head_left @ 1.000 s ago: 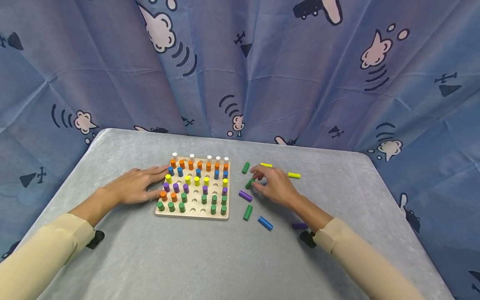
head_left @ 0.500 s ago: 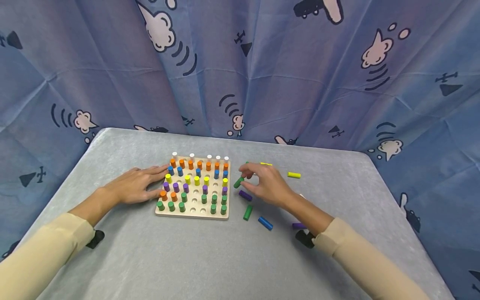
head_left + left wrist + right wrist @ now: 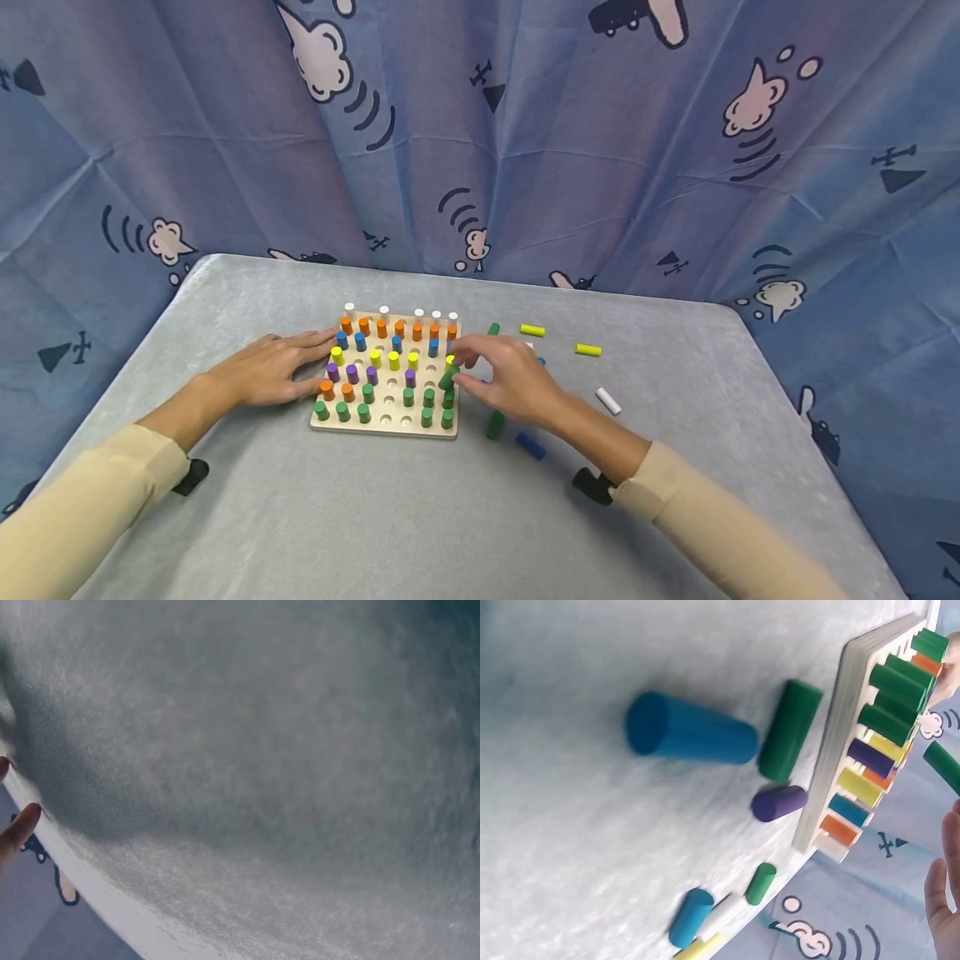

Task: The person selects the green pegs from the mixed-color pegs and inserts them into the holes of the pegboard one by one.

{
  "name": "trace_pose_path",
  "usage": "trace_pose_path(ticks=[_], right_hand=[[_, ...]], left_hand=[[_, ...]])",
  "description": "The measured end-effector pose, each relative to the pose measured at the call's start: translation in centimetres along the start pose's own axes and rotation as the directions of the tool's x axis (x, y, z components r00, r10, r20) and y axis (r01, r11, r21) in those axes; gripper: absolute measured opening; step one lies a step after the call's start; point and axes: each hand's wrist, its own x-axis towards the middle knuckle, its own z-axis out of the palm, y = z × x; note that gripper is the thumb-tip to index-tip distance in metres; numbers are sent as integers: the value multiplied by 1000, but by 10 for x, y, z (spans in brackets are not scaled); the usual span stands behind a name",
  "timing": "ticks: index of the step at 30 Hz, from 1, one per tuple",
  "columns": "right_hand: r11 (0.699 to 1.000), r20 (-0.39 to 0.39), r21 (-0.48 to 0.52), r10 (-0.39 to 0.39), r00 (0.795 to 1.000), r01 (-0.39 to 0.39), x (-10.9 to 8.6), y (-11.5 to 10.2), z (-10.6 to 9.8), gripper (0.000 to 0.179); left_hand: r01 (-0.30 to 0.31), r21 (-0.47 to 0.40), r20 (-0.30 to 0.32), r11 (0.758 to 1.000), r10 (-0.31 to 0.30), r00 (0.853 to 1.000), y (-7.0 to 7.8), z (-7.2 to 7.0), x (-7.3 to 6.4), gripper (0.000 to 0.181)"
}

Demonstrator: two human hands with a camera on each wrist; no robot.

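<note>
A square wooden pegboard [image 3: 348, 425] lies on the table, holding rows of white, orange, blue, yellow, purple and green pegs, with some holes bare. My left hand [image 3: 273, 371] rests at the board's left edge, fingers extended against it; the left wrist view catches only its fingertips [image 3: 22, 825]. Over the board's right side, my right hand [image 3: 513, 379] pinches a green peg [image 3: 449, 377] between thumb and fingers. That peg tilts above the standing ones, and in the right wrist view it appears beyond the board, near my fingers [image 3: 952, 859].
Loose pegs lie right of the board: a green peg [image 3: 495, 425], a blue peg [image 3: 531, 446], a white peg [image 3: 608, 401] and two yellow ones [image 3: 588, 350]. A purple peg [image 3: 778, 803], mostly covered by my hand from above, lies beside the board. A patterned curtain [image 3: 480, 150] hangs behind the table.
My right hand has lifted the green peg from among the loose ones and carried it left to the board. The left hand stays where it was.
</note>
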Motion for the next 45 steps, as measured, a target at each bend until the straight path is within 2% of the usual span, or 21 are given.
trace_pose_path(ticks=[9, 20, 30, 45], right_hand=[[996, 35, 76, -56, 998, 53, 8, -15, 10, 32], [991, 96, 91, -106, 990, 97, 12, -24, 29, 30], [992, 164, 87, -103, 981, 90, 10, -23, 40, 31], [993, 176, 83, -96, 980, 83, 11, -22, 50, 27]], left_hand=[[0, -9, -5, 1000, 0, 1000, -1, 2, 1, 69], [-10, -5, -13, 1000, 10, 1000, -1, 1, 1, 68], [-3, -16, -7, 1000, 3, 1000, 1, 0, 0, 69], [-3, -22, -1, 1000, 3, 1000, 2, -2, 0, 70]])
